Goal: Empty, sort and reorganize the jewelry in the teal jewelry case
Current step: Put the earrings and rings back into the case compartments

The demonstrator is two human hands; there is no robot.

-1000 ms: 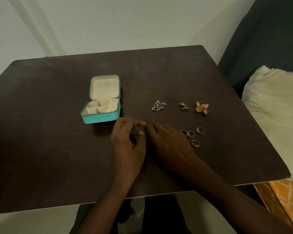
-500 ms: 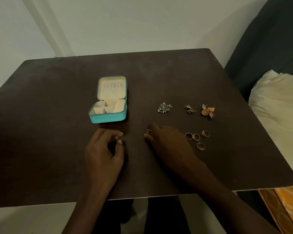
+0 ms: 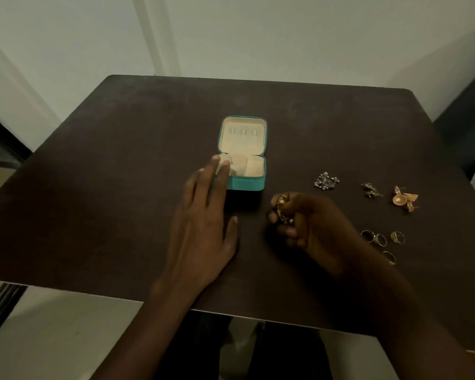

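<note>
While 0.5 s ago the left hand [image 3: 203,223] lay curled near the surface [image 3: 93,215] edge, it now reaches forward, fingers straight, touching the open teal jewelry case [image 3: 243,154] at its front-left corner. Right of that, the right hand [image 3: 316,229] has lifted, its grip closed on a gold piece [image 3: 282,208]; 4 rings [image 3: 379,239] lie beyond its wrist.

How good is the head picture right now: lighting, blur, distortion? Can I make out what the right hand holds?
Head view: dim, warm light, with grain over the dark table; soft overall, and the left hand is slightly blurred at the teal jewelry case; wide-angle bend shows along the table edges; the right hand grips a gold piece, glinting but too small to identify.
</note>
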